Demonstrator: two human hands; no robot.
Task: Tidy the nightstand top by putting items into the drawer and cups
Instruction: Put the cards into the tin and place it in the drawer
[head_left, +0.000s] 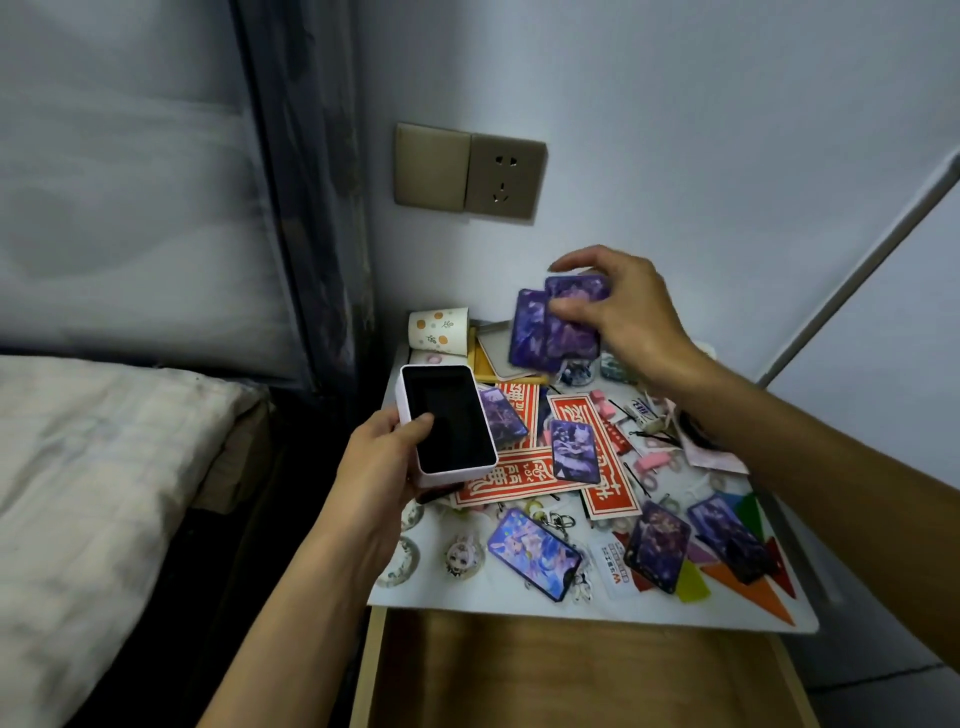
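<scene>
The wooden drawer (571, 675) stands open under the cluttered white nightstand top (498, 590). The left hand (379, 467) grips a white box (447, 421) over the top's left edge. The right hand (628, 312) pinches two purple cards (540, 332) above its back part.

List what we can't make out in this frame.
Head view only.
Cards in right hand: motion-blurred; count and art unclear.
Box in left hand: inside too dark to tell if empty.
Drawer: front cut off by bottom edge.
Nightstand rear: hidden behind right hand and cards.
</scene>
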